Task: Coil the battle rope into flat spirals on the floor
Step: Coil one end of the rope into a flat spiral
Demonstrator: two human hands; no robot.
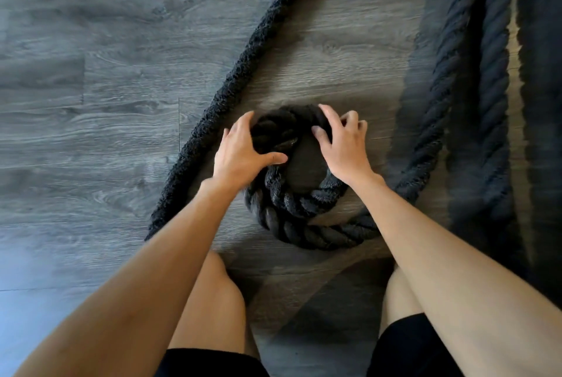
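Battle rope (pixel 292 209) coil: left hand (pixel 244 153), right hand (pixel 345 148) fingers (pixel 327 115) clamp far rim; open floor (pixel 91 87) left.

Soft daylight comes from left of the fingers (pixel 243 121), laying a pale bluish glare on the floor (pixel 60 255) well to their left. To the right of the fingers, broad shadow darkens the rope (pixel 486 103). Just behind the fingers, the left wrist (pixel 213 185) is motion-blurred, and the floorboards bow towards the edges
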